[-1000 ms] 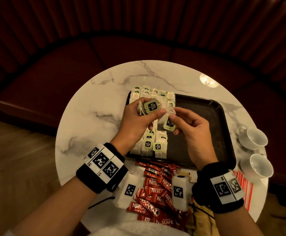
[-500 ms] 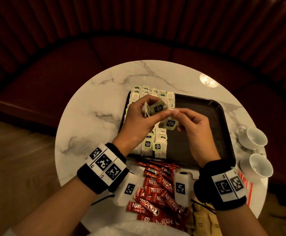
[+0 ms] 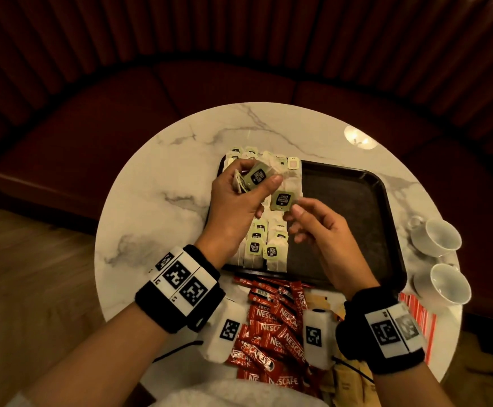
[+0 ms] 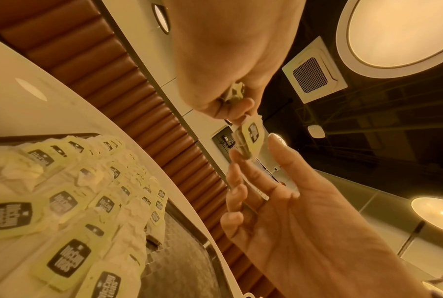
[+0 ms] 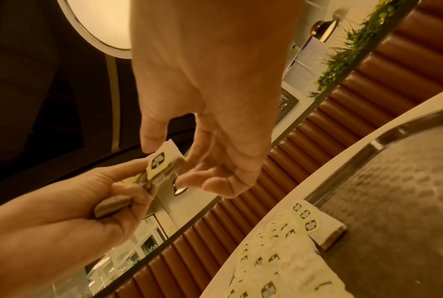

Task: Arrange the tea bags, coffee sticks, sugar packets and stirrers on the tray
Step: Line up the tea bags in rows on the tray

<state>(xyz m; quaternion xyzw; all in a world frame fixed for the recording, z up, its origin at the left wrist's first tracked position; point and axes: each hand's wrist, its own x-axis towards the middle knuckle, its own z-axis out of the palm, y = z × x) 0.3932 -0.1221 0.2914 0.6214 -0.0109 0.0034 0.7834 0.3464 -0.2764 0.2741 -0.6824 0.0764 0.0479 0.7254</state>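
— Two grips to verify before the transfer. Begin with the left hand (image 3: 236,207).

— Closed: thumb and fingers curled round a stack of tea bags (image 3: 255,177), held above the left end of the tray (image 3: 356,201).

— Locate the top tea bag (image 3: 282,200).

— Pushed off the stack toward the right, tag face up, with one end under the left thumb. Lies between the two hands, over the laid rows of tea bags (image 3: 255,248).

— Report the right hand (image 3: 324,236).

— Not closed. Fingers loosely spread, with the thumb tip at the lower right corner of the tag. No full pinch confirmed from either wrist view.

— State the relation governing the next move.

— Free end of the tag points at the right thumb, up and left of the right palm, with the long axis running from the stack toward that hand. Right hand nearer to the free end, so take with the right and release with the left.

— Precaution?

— Pinch the tag together with the paper, not the tag alone, or the bag will likely swing on its string. Judge placement against the open right half of the tray.

— Remaining stock?

— Coffee sticks (image 3: 271,327) on the desk (image 3: 180,160) at the near edge, not yet on the tray.
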